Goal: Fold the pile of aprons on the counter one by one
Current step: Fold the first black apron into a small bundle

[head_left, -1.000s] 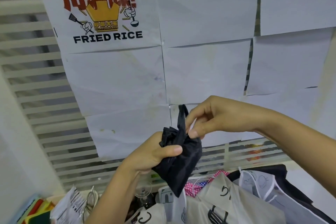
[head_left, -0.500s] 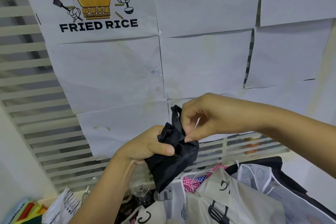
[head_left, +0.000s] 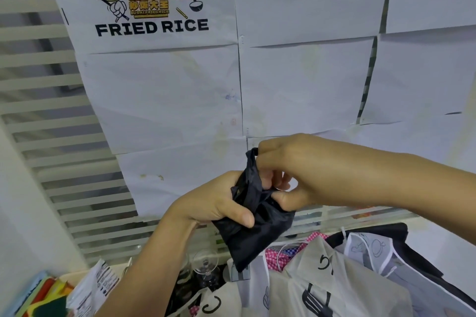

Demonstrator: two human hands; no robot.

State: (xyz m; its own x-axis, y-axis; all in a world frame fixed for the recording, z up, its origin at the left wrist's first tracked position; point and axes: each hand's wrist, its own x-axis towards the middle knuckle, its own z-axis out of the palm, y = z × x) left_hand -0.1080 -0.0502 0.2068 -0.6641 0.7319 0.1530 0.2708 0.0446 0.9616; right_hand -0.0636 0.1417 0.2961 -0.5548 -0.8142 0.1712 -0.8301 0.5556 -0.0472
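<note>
Head camera view, looking forward and down toward a wall papered with white sheets [head_left: 309, 85], one of them printed as a "FRIED RICE" poster [head_left: 152, 26]. Across the bottom right, a loose pile of aprons [head_left: 342, 288] is seen, mostly pale fabric printed with kitchen utensils, with a dark one and a pink checked cloth [head_left: 279, 252] mixed in. None of these appears folded, so most of the task is judged to be left. Above the pile, a black apron [head_left: 260, 234] is held in mid-air, bunched into a small tight bundle rather than spread out. Whether its folding is nearly finished cannot be told. The left hand [head_left: 213, 203] is wrapped around the bundle's left side, its grip clamped on the cloth with the thumb pressed across the front. The right hand [head_left: 306, 172] is curled over the top, its grip closed on the upper folds, with a thin black strap loop [head_left: 253, 152] poking up beside the knuckles. No finished stack of folded aprons is shown anywhere. The tabletop is hidden under the pile, and the pile is cut off by the bottom and right edges, so its count cannot be given. A stemmed glass [head_left: 206, 262] is seen beside the left forearm with its base hidden, and the clutter [head_left: 43, 296] in the lower left corner is too cropped to be named.
</note>
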